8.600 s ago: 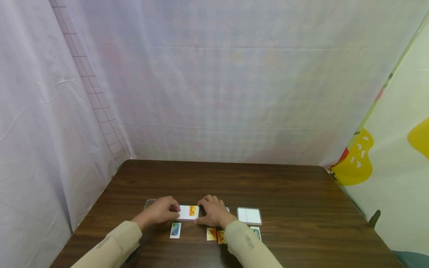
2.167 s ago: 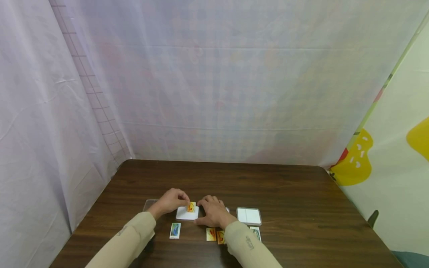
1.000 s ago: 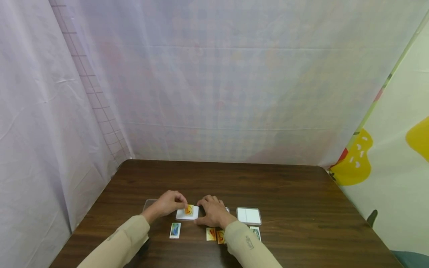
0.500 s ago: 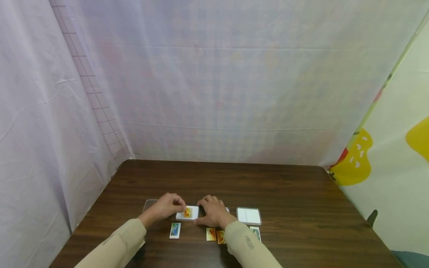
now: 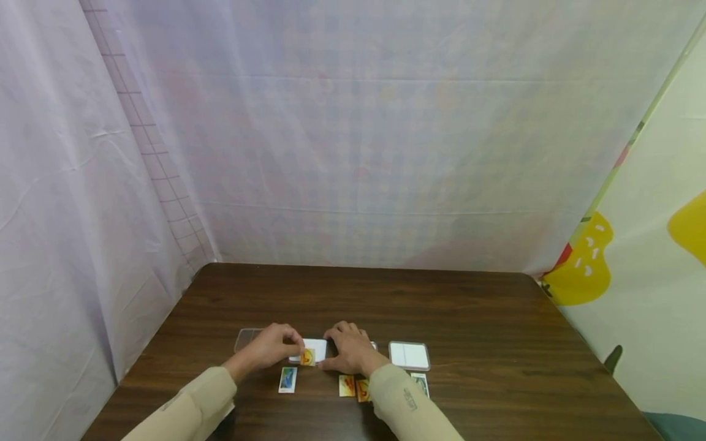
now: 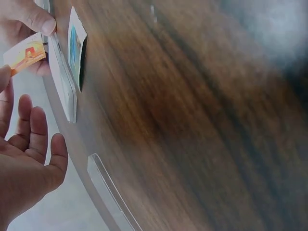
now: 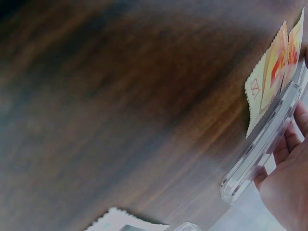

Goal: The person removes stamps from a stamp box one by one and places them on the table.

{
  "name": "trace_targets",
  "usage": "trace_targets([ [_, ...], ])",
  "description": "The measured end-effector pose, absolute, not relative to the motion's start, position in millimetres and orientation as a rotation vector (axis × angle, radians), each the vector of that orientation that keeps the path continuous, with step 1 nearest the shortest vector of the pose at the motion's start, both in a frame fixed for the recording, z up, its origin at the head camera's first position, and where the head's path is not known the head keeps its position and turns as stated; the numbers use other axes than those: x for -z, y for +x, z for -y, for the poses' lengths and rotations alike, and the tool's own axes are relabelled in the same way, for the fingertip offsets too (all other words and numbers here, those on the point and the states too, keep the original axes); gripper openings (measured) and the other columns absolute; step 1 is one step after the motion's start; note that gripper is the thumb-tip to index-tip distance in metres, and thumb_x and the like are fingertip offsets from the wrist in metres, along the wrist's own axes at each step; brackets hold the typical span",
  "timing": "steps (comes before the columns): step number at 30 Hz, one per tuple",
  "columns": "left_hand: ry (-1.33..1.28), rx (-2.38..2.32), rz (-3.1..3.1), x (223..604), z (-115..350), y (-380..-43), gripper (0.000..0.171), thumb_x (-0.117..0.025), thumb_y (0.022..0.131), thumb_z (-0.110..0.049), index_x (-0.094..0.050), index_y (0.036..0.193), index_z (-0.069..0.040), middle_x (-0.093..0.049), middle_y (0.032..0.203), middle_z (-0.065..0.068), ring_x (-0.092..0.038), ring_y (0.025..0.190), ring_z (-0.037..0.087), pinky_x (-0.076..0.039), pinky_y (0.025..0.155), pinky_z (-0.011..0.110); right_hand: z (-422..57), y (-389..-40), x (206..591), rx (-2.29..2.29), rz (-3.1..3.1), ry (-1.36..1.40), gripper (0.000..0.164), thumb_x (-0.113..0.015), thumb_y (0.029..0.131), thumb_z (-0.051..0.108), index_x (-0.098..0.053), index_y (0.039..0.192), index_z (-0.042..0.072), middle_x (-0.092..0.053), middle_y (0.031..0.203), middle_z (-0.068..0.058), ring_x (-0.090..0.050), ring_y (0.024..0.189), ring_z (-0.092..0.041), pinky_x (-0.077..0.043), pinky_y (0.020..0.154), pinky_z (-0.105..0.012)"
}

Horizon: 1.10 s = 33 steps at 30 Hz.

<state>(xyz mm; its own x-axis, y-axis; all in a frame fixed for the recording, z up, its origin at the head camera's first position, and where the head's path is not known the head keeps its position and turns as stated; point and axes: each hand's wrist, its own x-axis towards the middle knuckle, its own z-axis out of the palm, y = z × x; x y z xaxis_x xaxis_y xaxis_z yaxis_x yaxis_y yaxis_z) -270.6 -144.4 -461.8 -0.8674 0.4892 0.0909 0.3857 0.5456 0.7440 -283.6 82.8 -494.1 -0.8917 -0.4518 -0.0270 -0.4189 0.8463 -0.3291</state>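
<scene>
My left hand (image 5: 270,347) pinches an orange-and-yellow stamp (image 6: 28,54) between thumb and forefinger, its other fingers loose. In the head view the stamp overlaps the near edge of a flat white-topped case (image 5: 315,346). My right hand (image 5: 350,349) holds this case at its right end, thumb at the near corner and forefinger at the far one. A blue-green stamp (image 5: 287,380) lies just in front of the case. In the right wrist view, a clear-edged case (image 7: 260,149) stands beside the right hand, largely hidden by it in the head view.
Two orange stamps (image 5: 347,386) lie by the right forearm, which partly covers one. A greenish stamp (image 5: 420,382) lies farther right, below another white-lined clear case (image 5: 409,356). Left of my left hand is a transparent lid (image 5: 246,339). Curtains hang behind the brown table (image 5: 474,318).
The left hand, pinching the orange stamp, has drawn it from the white case's far side toward its near edge and slightly left. The right hand has stayed in place.
</scene>
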Motion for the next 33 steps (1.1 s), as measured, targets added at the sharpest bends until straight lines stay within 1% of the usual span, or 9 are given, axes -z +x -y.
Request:
trace_targets([
  [5,0.75,-1.213,-2.624,463.6,143.5,-267.9,0.006,-0.074,0.086,-0.015,-0.072,0.084,-0.01,-0.065,0.091,-0.002,-0.056,0.086,0.016,-0.045,0.077,0.038,-83.0,-285.0,497.0,0.493,-2.927,-0.701,0.06,-0.073,0.084,0.053,-0.06,0.129,0.017,-0.05,0.135,-0.008,-0.044,0.127,-0.029,-0.033,0.106,-0.054],
  [14,0.789,-1.232,-2.578,465.6,143.6,-261.0,0.006,-0.074,0.086,-0.014,-0.072,0.085,-0.008,-0.063,0.089,-0.002,-0.055,0.084,0.015,-0.044,0.075,0.032,-83.7,-282.1,492.7,0.495,-2.922,-0.724,0.06,-0.074,0.083,0.053,-0.06,0.129,0.015,-0.051,0.134,-0.009,-0.044,0.126,-0.03,-0.033,0.106,-0.054],
  [25,0.831,-1.216,-2.593,472.5,144.8,-254.0,0.006,-0.075,0.085,-0.015,-0.073,0.083,-0.01,-0.061,0.087,-0.005,-0.053,0.084,0.012,-0.041,0.077,0.031,-84.3,-283.0,496.3,0.508,-2.924,-0.723,0.061,-0.073,0.084,0.053,-0.06,0.13,0.016,-0.05,0.135,-0.01,-0.043,0.128,-0.03,-0.032,0.107,-0.055],
  [33,0.854,-1.207,-2.61,478.3,144.4,-251.1,0.005,-0.075,0.083,-0.012,-0.071,0.082,-0.009,-0.062,0.085,-0.006,-0.053,0.084,0.011,-0.042,0.075,0.03,-83.9,-282.1,494.4,0.501,-2.919,-0.72,0.061,-0.073,0.084,0.054,-0.059,0.131,0.016,-0.05,0.136,-0.009,-0.043,0.128,-0.03,-0.032,0.107,-0.054],
])
